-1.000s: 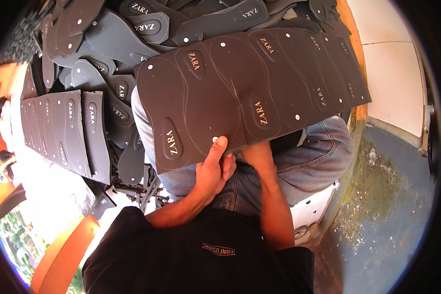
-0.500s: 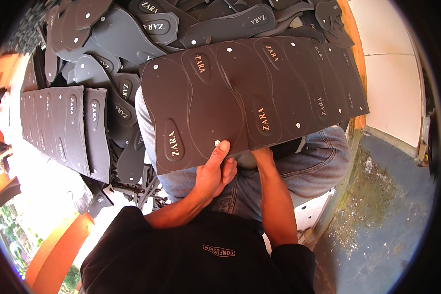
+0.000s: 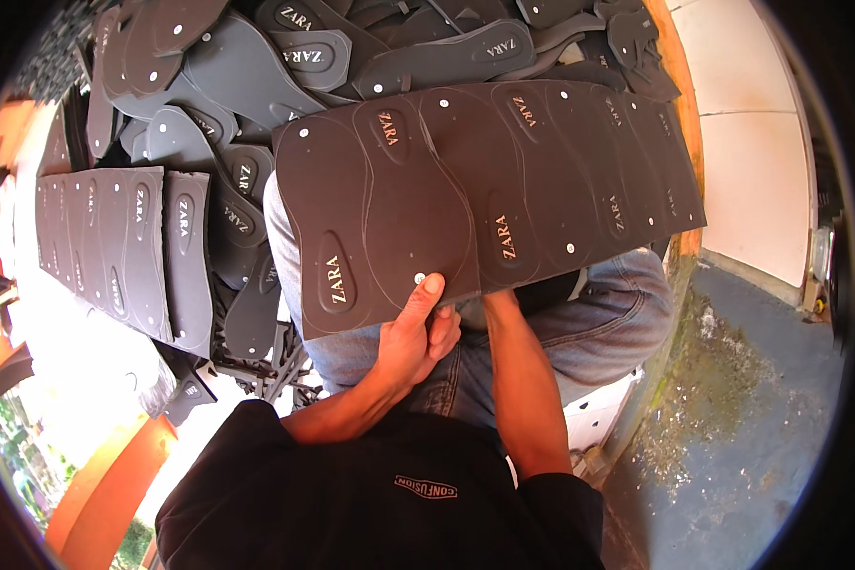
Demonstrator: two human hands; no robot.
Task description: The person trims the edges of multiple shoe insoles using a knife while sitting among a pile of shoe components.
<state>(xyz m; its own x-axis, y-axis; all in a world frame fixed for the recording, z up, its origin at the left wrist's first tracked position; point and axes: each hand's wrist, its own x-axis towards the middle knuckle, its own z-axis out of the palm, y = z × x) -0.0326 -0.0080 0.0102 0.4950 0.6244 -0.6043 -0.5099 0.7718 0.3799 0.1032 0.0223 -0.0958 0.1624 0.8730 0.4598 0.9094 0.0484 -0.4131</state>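
Across my lap lies a dark foam sheet (image 3: pixel 532 180) printed with outlines of shoe soles, with oval pads and small white dots on it. My left hand (image 3: pixel 416 323) grips its near edge, thumb on top and fingers curled underneath. Just to the right, my right hand (image 3: pixel 500 306) reaches under that edge; its fingers are hidden by the sheet, so whatever they hold cannot be seen. Between the two hands a seam or split runs from the near edge up through the sheet, following a sole outline, and the part to its right sits slightly differently.
A heap of loose cut soles (image 3: pixel 247 71) fills the far side. More uncut sheets (image 3: pixel 104 237) lie at the left, above dark offcut strips (image 3: pixel 280 370). At the right are a wooden edge (image 3: pixel 686 114), pale tiles (image 3: pixel 746 171) and a stained blue-grey floor (image 3: pixel 769 380).
My right hand and forearm have shifted slightly left and farther under the sheet. The sheet's right part has moved a little left, its far edge lower. My left hand keeps its grip.
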